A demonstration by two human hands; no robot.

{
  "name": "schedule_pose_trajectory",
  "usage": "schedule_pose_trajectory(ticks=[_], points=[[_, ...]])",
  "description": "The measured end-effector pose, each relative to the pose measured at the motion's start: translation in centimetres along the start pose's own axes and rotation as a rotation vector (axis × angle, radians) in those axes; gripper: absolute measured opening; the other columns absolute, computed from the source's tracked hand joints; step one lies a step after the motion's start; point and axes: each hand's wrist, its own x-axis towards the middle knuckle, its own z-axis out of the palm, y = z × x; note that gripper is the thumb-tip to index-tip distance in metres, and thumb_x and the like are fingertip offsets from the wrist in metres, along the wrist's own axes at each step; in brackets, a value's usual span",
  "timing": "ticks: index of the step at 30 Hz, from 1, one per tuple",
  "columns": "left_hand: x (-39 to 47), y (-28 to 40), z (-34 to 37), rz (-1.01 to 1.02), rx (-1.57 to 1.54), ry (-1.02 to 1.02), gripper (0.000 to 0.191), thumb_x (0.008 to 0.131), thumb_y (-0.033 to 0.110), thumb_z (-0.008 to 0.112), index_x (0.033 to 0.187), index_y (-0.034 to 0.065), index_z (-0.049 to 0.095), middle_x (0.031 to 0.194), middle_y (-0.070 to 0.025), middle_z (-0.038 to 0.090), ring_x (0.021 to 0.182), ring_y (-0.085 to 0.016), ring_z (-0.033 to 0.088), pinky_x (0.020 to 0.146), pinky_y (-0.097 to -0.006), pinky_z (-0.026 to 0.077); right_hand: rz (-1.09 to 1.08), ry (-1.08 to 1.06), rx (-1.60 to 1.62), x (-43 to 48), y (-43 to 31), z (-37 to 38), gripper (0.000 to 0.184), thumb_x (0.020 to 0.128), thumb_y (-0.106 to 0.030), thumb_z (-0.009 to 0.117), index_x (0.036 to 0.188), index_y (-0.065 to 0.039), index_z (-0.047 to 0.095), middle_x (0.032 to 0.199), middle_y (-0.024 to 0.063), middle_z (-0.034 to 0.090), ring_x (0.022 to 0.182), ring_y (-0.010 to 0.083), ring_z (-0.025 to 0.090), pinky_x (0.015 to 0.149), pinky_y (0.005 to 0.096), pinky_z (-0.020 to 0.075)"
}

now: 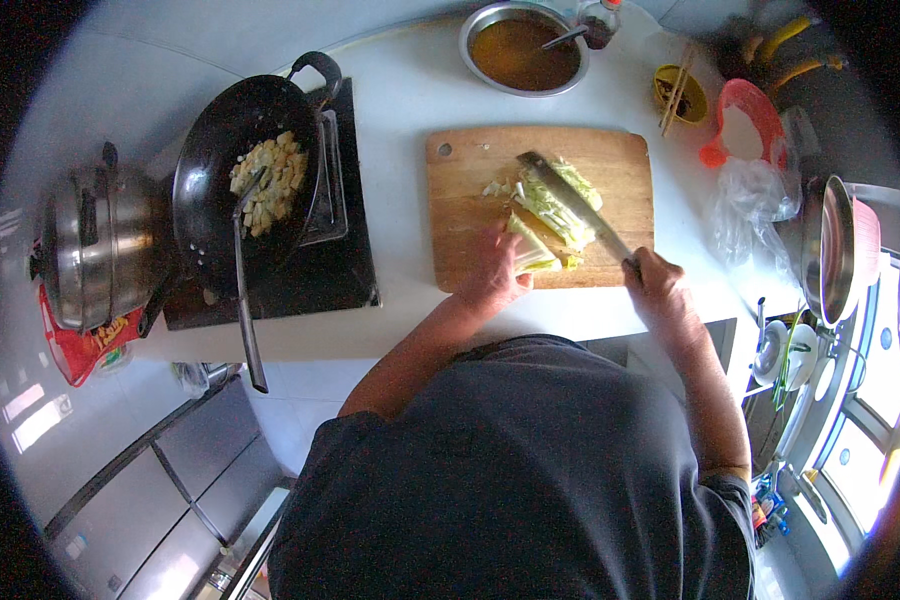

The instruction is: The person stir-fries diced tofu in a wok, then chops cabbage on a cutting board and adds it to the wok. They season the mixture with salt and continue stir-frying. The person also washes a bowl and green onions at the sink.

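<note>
My right hand (656, 281) grips the handle of a kitchen knife (574, 201), its blade slanting up and left over the board. Under and beside the blade lies a pile of shredded cabbage (551, 214). My left hand (499, 266) holds an uncut piece of cabbage (529, 244) near the front edge of the wooden cutting board (461, 195). A few small chopped bits (496, 187) are scattered left of the pile.
At left, a black wok (202, 172) with cubed food (277, 176) and a metal spatula (244, 300) stands on a cooktop, beside a steel pot (90, 247). Behind the board are a steel bowl of brownish liquid (521, 56) and a yellow bowl (694, 105) with chopsticks (675, 94). A plastic bag (750, 195) lies right.
</note>
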Motion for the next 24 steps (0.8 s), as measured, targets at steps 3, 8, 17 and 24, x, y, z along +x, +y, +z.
schedule_pose_trajectory(ticks=[3,8,17,24], points=[[-0.8,-0.3,-2.4,0.147,0.106,0.22,0.064,0.059,0.016,0.081,0.114,-0.0007,0.051,0.122,-0.0234,0.048,0.107,-0.04,0.053,0.093,-0.048,0.044,0.032,0.114,-0.012,0.7,1.6,-1.2,0.013,0.093,-0.012,0.058,0.087,-0.003,0.05,0.072,0.0196,0.06,0.067,0.0398,0.062,0.058,0.0478,0.0482],[3.3,-2.6,-6.9,0.222,0.217,0.52,0.077,0.059,0.014,0.083,0.121,0.003,0.039,0.116,-0.0217,0.049,0.105,-0.037,0.049,0.092,-0.0513,0.041,0.115,0.089,-0.11,2.9,4.9,-0.1,0.014,0.095,-0.016,0.053,0.091,-0.003,0.05,0.079,0.022,0.062,0.072,0.0425,0.061,0.063,0.0494,0.0478],[9.6,-3.3,-11.5,0.174,0.386,0.367,0.074,0.059,0.011,0.081,0.121,0.0068,0.041,0.124,-0.021,0.043,0.113,-0.04,0.045,0.099,-0.0532,0.035,-0.052,0.072,-0.225,4.8,6.3,2.4,0.012,0.091,-0.012,0.058,0.091,-0.003,0.051,0.08,0.0185,0.061,0.072,0.0391,0.062,0.062,0.0473,0.0499],[10.7,3.3,-9.3,0.538,0.195,-0.304,0.099,0.051,0.032,0.091,0.135,0.017,0.04,0.146,-0.0216,0.024,0.138,-0.042,0.024,0.112,-0.0514,0.026,0.11,0.24,-0.047,2.5,5.1,2.3,0.016,0.092,-0.016,0.058,0.088,-0.002,0.052,0.079,0.0201,0.061,0.072,0.0383,0.064,0.06,0.0454,0.0502]])
